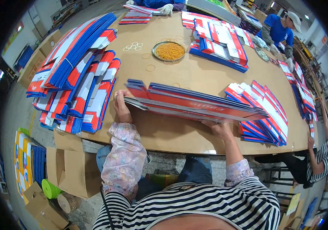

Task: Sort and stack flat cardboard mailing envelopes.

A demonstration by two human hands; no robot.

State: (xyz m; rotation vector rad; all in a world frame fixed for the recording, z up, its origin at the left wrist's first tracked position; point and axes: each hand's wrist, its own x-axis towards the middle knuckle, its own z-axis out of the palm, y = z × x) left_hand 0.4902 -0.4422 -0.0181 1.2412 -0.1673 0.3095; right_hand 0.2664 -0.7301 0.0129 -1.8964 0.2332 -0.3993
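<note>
I hold a thick stack of flattened red, blue and white cartons [194, 101] just above the brown table [171, 134]. My left hand [121, 106] grips the stack's left end, thumb on top. My right hand [219, 128] supports it from below near the right end. The stack lies lengthwise across the table's front.
Large fanned piles of the same cartons [75, 80] cover the table's left. More piles [265, 115] sit at the right and far side [219, 40]. A metal dish of rubber bands [169, 51] stands in the middle, loose bands around it. Other people work at the far and right edges. Cardboard boxes [74, 168] stand on the floor at left.
</note>
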